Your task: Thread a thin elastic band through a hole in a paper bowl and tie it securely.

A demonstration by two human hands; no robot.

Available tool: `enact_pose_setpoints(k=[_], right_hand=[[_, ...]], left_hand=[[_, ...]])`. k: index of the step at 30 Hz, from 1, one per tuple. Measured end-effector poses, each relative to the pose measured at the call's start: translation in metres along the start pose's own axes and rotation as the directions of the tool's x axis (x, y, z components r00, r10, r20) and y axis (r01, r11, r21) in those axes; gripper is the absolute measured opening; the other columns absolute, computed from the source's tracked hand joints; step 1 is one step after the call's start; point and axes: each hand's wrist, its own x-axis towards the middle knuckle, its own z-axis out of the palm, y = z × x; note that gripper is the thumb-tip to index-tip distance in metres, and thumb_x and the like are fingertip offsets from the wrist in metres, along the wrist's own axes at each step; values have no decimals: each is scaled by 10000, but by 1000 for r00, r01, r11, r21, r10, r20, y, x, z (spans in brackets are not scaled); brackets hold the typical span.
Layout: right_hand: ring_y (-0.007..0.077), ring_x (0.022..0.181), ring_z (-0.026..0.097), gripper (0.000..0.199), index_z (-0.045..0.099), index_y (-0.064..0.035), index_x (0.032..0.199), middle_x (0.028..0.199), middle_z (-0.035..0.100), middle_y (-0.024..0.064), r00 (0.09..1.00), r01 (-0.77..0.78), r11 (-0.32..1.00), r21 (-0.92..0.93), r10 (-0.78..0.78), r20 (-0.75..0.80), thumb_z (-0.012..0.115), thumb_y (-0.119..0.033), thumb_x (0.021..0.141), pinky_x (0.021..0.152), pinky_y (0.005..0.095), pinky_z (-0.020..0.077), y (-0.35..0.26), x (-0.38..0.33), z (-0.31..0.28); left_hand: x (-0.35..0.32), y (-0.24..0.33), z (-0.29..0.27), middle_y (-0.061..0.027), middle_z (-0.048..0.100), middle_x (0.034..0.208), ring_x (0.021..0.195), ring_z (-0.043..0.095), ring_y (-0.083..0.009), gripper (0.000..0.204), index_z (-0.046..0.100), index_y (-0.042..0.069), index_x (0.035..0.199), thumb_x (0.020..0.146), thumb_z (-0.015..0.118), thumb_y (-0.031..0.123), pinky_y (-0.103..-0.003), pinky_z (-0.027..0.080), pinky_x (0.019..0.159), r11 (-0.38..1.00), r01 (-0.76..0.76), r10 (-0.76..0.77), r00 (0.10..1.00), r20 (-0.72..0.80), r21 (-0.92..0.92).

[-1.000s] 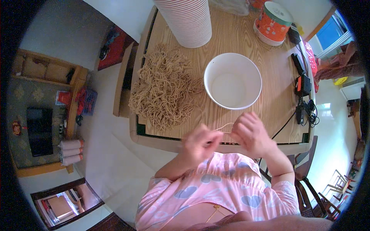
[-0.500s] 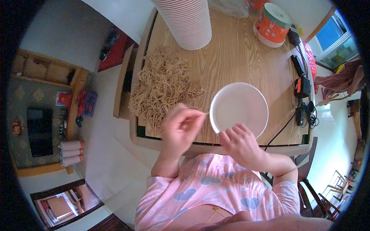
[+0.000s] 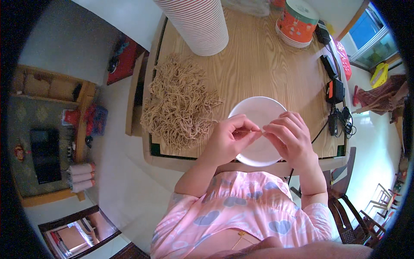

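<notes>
My left hand and my right hand meet fingertip to fingertip over a white round tub. Both thumbs and forefingers are pinched; whatever lies between them is too small to make out. The tub is open at the top, with its near rim over the table's front edge; my hands hide part of its inside. Left of it lies a tangled heap of thin tan cords, with loose ends trailing towards my left hand.
A tall stack of white tubs stands at the far left of the wooden table. At the far right are orange-and-green patterned tubs. Black adapters and cables line the right edge. A dark chair stands at the right.
My right hand has let go of the tub's rim and risen to meet my left hand, which has moved right, over the tub. The view has shifted slightly.
</notes>
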Motion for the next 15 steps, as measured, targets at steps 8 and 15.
enact_pose_setpoints(k=[8,15], right_hand=[[221,755,552,175,598,-65,862,791,558,50,998,44,999,-14,-43,44,650,-109,700,673,350,422,8,-3,-4],[276,784,540,98,563,-51,821,815,550,90,979,-148,989,-1,146,140,621,-82,749,678,370,415,12,-7,-3]], left_hand=[[5,-12,3,32,594,725,668,537,-11,67,634,14,828,786,680,38,-187,434,569,999,4,-4,1000,-1,-39],[9,-5,17,-3,481,625,530,455,-85,104,652,60,817,734,712,44,-250,357,478,844,-295,362,929,-71,447]])
